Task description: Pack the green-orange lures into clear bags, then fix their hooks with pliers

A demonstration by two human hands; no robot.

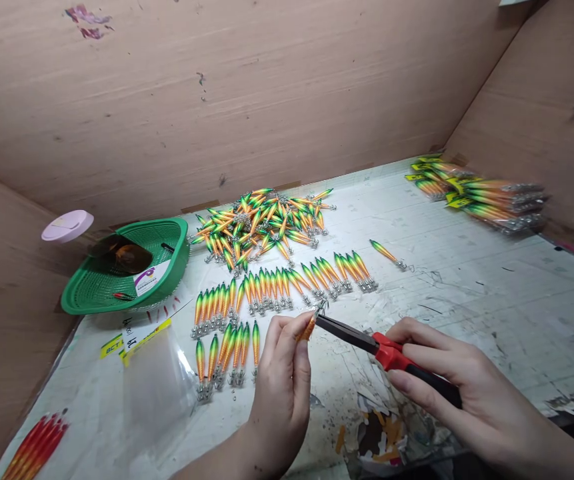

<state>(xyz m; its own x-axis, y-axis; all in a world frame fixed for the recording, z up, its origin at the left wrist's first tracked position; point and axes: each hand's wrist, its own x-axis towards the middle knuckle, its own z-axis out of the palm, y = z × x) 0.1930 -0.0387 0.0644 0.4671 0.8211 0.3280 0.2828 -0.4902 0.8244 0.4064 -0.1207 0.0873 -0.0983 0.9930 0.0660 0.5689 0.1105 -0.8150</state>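
Observation:
Pinched in my left hand [284, 383] is an orange fishing lure [307, 328], its hooked metal end pointing up and to the right. My right hand [451, 383] is wrapped round red-and-black pliers [391, 353]. The long dark jaws meet the lure's hook end; whether they grip a hook is too small to tell. Just beyond my hands, green-and-orange lures [267, 287] lie side by side in a long row. A shorter row of the same lures [227, 350] lies left of my left hand. One single lure [387, 254] rests apart at the right.
A loose heap of lures [267, 223] lies at the back. Bagged lures [497, 200] are stacked at the back right. A green basket [181, 250] stands at the left, near clear bags [154, 387] with yellow headers. Red lures [39, 443] lie at the front left. Wooden panels [267, 100] enclose the table.

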